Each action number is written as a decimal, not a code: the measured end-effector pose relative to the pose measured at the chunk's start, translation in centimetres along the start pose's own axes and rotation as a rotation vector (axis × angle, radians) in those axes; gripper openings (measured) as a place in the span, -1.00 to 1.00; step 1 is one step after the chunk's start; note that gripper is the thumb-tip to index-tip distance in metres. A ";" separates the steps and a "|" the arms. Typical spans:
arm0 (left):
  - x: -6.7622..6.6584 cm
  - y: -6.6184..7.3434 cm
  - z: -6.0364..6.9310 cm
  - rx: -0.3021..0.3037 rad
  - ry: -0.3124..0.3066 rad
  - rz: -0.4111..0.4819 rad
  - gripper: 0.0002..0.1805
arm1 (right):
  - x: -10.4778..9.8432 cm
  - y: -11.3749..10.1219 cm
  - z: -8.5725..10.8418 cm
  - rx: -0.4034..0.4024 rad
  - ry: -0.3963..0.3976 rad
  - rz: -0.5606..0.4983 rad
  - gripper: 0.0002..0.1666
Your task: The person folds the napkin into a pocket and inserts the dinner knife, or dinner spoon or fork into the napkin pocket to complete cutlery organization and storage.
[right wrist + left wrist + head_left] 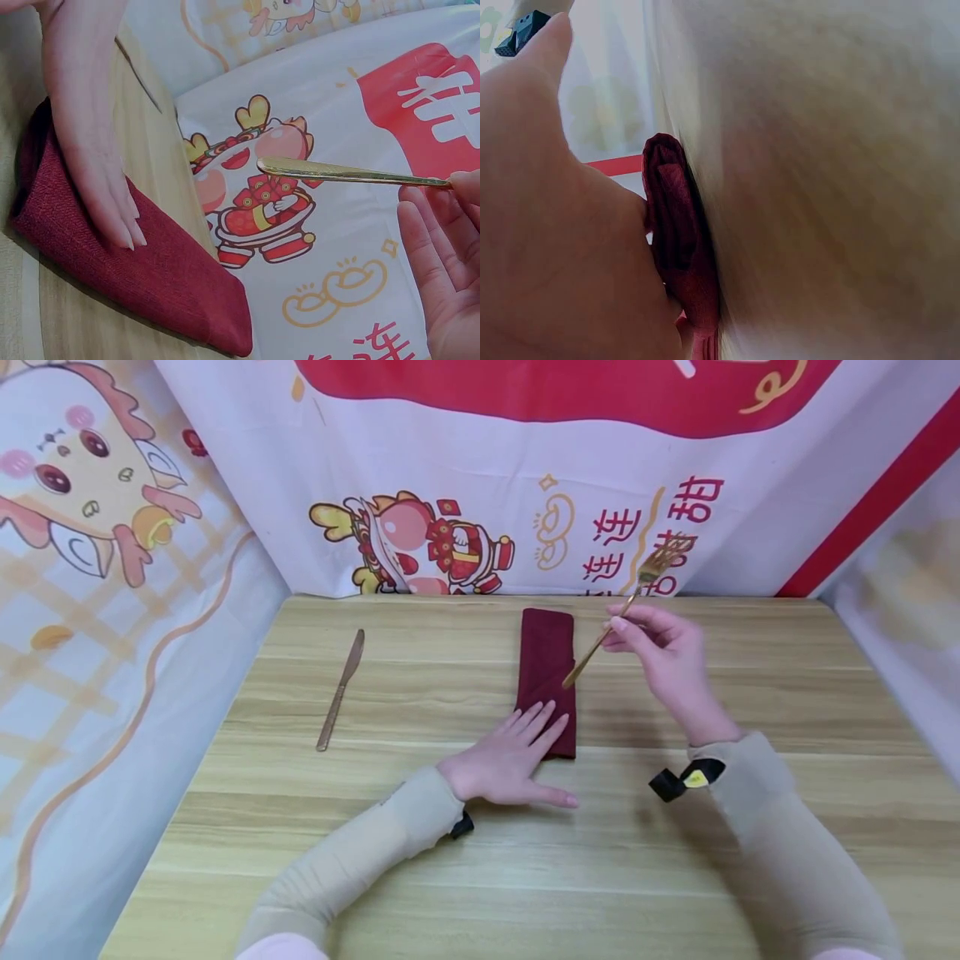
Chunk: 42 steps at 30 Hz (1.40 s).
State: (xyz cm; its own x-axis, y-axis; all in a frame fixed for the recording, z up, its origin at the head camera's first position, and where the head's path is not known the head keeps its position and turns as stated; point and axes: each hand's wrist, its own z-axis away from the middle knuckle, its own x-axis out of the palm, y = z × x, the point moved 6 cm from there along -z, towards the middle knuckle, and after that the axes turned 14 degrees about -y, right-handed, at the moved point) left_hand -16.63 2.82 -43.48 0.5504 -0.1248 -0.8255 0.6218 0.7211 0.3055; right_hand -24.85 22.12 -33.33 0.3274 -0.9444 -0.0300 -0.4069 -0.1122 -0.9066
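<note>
A dark red cloth napkin [546, 652], folded into a long flat strip, lies on the wooden table. My left hand [510, 760] rests on its near end, fingers straight and spread, thumb out to the right. In the left wrist view the folded layers of the napkin [676, 217] show at its end, beside the palm. My right hand [671, 660] pinches a gold fork [627, 603] by the middle of its handle, above and right of the napkin. The tines point up and away; the handle's end hangs over the napkin. In the right wrist view only the fork's handle [345, 172] shows.
A gold-coloured table knife [342, 689] lies on the left part of the wooden table [420, 677]. Behind the table's far edge hangs a white and red printed cloth [480, 460]. Another patterned cloth [150, 610] covers the left side.
</note>
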 end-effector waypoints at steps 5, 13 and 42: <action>0.1 0.0 -0.1 -0.010 -0.028 -0.008 0.27 | 0.2 0.3 -0.9 0.030 0.000 0.020 -0.69; 1.0 -0.3 -1.0 -0.018 -0.023 -0.040 0.32 | 0.3 1.5 -3.9 0.035 -0.013 0.008 -0.69; 0.6 0.1 -0.4 -0.037 -0.008 -0.071 0.34 | 3.6 9.5 -6.2 0.306 -0.209 0.066 -0.63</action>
State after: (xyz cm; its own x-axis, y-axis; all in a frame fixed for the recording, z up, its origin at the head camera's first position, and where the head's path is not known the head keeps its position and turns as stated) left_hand -16.43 3.09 -44.14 0.5102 -0.1817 -0.8407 0.6384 0.7350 0.2286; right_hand -32.83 15.71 -39.47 0.4886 -0.8596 -0.1495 -0.1700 0.0743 -0.9826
